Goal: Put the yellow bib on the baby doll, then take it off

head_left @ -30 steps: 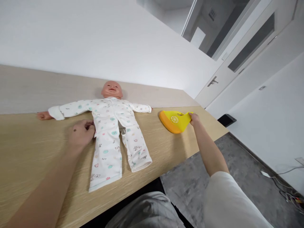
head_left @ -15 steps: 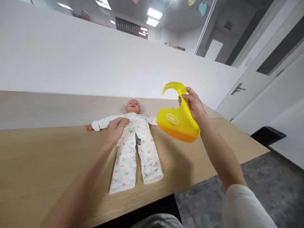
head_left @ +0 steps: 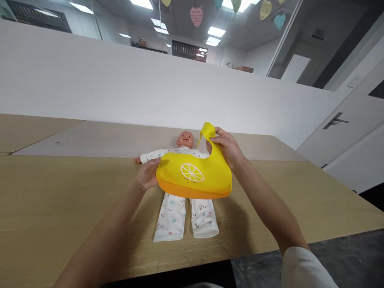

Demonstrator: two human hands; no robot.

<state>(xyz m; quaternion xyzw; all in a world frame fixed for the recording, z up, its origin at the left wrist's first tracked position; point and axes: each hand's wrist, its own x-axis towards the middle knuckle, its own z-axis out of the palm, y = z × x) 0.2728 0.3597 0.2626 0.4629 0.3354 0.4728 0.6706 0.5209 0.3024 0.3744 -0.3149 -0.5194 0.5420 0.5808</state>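
Observation:
A yellow baby bib with an orange lower edge and a white citrus-slice print is held up between my hands. My right hand grips its neck strap near the upper right. On the other side, my left hand is closed around the bib's left edge, its fingertips partly hidden behind it. Beneath the bib a baby doll lies on its back, head toward the wall. The doll wears white patterned pajamas; the bib covers most of its torso.
The doll lies on a wooden table whose front edge is near me. A white wall with glass panes above runs behind the table. A door with a metal handle stands at the right, above grey floor.
The bib has moved left over the doll, turning its front toward me. My left hand has left the doll's chest and taken hold of the bib's left edge. The view has shifted right.

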